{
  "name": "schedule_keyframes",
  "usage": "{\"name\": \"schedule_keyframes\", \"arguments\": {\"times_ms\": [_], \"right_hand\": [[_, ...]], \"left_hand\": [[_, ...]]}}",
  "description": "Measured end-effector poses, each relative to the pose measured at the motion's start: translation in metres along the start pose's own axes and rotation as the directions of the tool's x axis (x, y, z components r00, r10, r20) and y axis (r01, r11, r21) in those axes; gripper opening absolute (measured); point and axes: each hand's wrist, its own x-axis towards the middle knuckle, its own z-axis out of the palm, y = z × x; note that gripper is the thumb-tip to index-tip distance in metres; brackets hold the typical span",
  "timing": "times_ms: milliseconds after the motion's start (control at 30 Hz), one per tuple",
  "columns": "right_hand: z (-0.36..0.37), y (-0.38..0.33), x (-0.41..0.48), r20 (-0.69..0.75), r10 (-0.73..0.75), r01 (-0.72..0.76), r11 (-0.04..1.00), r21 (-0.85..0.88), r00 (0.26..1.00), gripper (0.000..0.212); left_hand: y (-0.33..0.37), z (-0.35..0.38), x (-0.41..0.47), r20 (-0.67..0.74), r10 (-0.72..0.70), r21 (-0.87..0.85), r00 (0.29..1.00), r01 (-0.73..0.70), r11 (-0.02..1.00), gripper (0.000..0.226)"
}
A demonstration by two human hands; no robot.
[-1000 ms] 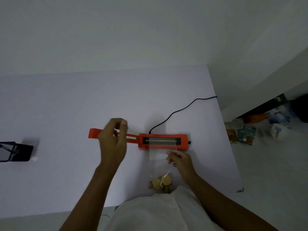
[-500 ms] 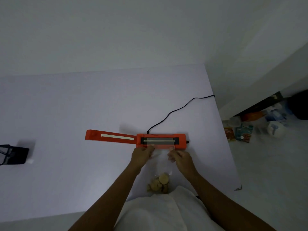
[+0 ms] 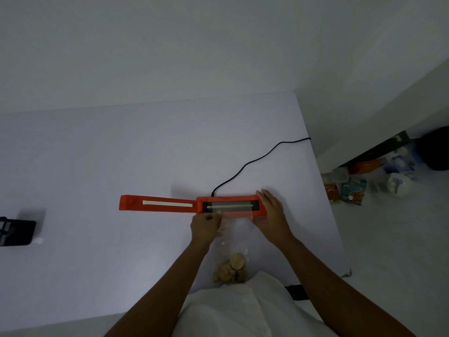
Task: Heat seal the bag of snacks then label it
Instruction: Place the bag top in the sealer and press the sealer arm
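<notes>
Bag mouth laid across the open heat sealer, ready for clamping.

The left hand (image 3: pixel 206 223) pinched the left top edge of the clear snack bag (image 3: pixel 234 229), whose mouth lay over the sealing strip of the orange heat sealer (image 3: pixel 230 207) while the biscuits sat at its near end. The right hand (image 3: pixel 272 212) rested flat and open on the sealer's right end, gripping nothing. The lid arm (image 3: pixel 158 203) lay folded out to the left. A good seal likely needed the film pulled flat and wrinkle-free, square to the strip, before closing.

bag (image 3: pixel 237 229): clear glossy plastic film | sealer (image 3: pixel 194 205): matt orange plastic | table (image 3: pixel 97 166): smooth matt white
</notes>
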Motion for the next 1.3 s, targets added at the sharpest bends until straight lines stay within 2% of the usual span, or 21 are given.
{"name": "schedule_keyframes", "arguments": {"times_ms": [167,733,867,1200,1300], "right_hand": [[0.0022,0.0006,-0.0011,-0.025,0.01,-0.009,0.999,0.033,1.0,0.087],[0.0049,0.0042,0.0014,-0.055,-0.017,0.018,1.0,0.022,0.998,0.089],[0.0053,0.0049,0.0017,-0.061,-0.029,0.03,0.999,0.023,0.998,0.09],[0.0044,0.003,0.0027,-0.053,-0.01,0.011,1.0,0.009,0.999,0.091],[0.0047,0.0034,0.0036,-0.052,-0.009,0.009,1.0,0.006,0.999,0.091]], "left_hand": [[0.0041,0.0005,-0.0009,-0.013,0.048,-0.016,0.999,-0.048,0.999,0.017],[0.0096,0.0021,0.0039,-0.035,0.109,-0.013,0.993,-0.109,0.994,0.019],[0.007,0.0022,0.0052,-0.031,0.111,-0.015,0.993,-0.111,0.994,0.012],[0.0056,0.0027,0.0066,-0.037,0.149,0.003,0.988,-0.149,0.989,0.025],[0.0041,0.0029,0.0091,-0.041,0.164,0.022,0.986,-0.164,0.986,0.022]]}}
